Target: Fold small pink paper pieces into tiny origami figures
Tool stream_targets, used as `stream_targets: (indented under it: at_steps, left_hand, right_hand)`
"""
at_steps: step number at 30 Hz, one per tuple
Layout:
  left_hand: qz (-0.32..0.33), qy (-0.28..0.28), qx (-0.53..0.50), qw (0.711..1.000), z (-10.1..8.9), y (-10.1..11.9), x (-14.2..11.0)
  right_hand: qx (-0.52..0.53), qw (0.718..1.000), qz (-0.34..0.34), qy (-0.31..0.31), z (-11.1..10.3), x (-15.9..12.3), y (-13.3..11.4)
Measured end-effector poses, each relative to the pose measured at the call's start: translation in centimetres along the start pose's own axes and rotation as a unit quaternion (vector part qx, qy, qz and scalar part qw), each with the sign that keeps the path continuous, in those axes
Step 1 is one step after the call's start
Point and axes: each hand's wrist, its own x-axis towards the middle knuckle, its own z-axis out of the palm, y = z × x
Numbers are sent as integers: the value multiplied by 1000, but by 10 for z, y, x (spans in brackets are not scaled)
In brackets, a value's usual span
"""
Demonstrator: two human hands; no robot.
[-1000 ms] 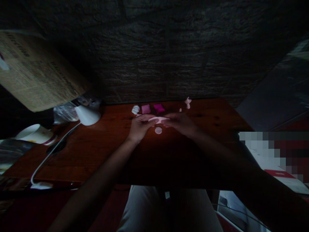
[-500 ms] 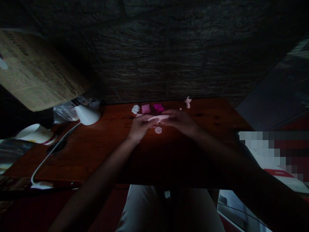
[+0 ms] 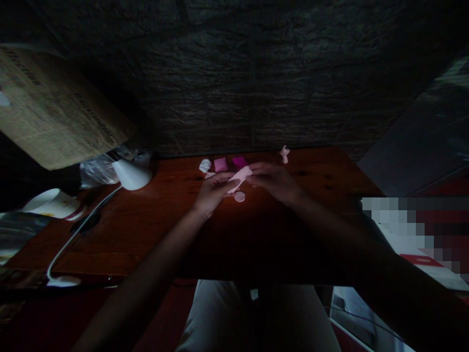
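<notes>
A flat, pale pink strip that looks like modelling clay (image 3: 239, 179) is held slantwise above the table. My left hand (image 3: 213, 194) pinches its lower left end, the thumb lying on top. At the upper right end, my right hand (image 3: 276, 182) has its thumb and forefinger closed around the strip's edge. Just below the hands, a small pale pink disc (image 3: 240, 196) lies on the wood. Behind them sit a pink block (image 3: 220, 165), a magenta block (image 3: 240, 162) partly covered by the fingers, and a white lump (image 3: 205, 165).
Near the wall, a pale pink twisted piece (image 3: 285, 154) rests on the wooden table (image 3: 146, 230). On the left are a white lamp base (image 3: 134, 175) with its cable, a paper cup (image 3: 53, 203) on its side and a printed brown paper sheet (image 3: 62, 107).
The strip has turned from nearly level to a slant, its right end raised and its broad face now showing. Both hands stay in almost the same place.
</notes>
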Motion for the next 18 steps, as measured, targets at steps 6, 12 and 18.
stream_targets:
  at_steps: [6,12,18]
  left_hand:
    - [24,-53,28,998,0,-4,-2]
    - [90,-18,72,993,1,-5,-2]
    - [81,-1,60,995,1,-5,-2]
  right_hand:
    - [27,999,19,-18,3,-1,0]
    - [16,999,4,-41,7,-6,-7]
    - [-1,999,1,-55,8,-7,-10]
